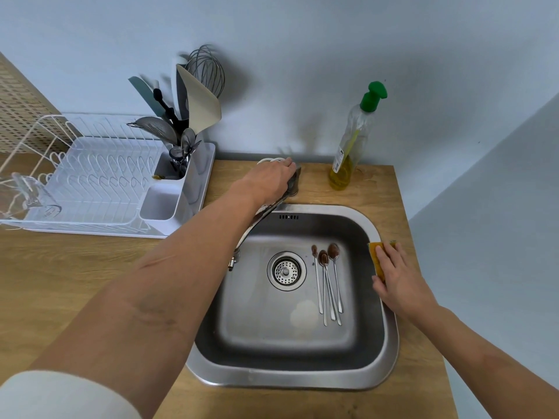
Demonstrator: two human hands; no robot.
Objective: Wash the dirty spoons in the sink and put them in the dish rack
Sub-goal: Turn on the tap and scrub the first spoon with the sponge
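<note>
- Over on the left, the white dish rack (90,176) sits on the wooden counter (75,282). No washed spoon can be seen in its open part yet. Its cup (181,164) holds other kitchen tools
- Next, the left hand (272,179) reaches to the back of the sink and wraps round the tap handle (295,179). No water can be seen coming out
- Down in the sink (302,379), four spoons (328,282) lie side by side, right of the drain (286,270). All have brown dirt on their bowls
- At the sink's right edge, the right hand (396,276) lies on a yellow sponge (376,258), fingers bent over it
- Behind, a soap bottle (351,140) stands by the wall
- My guess: washing has hardly begun. All four spoons are left to do
</note>
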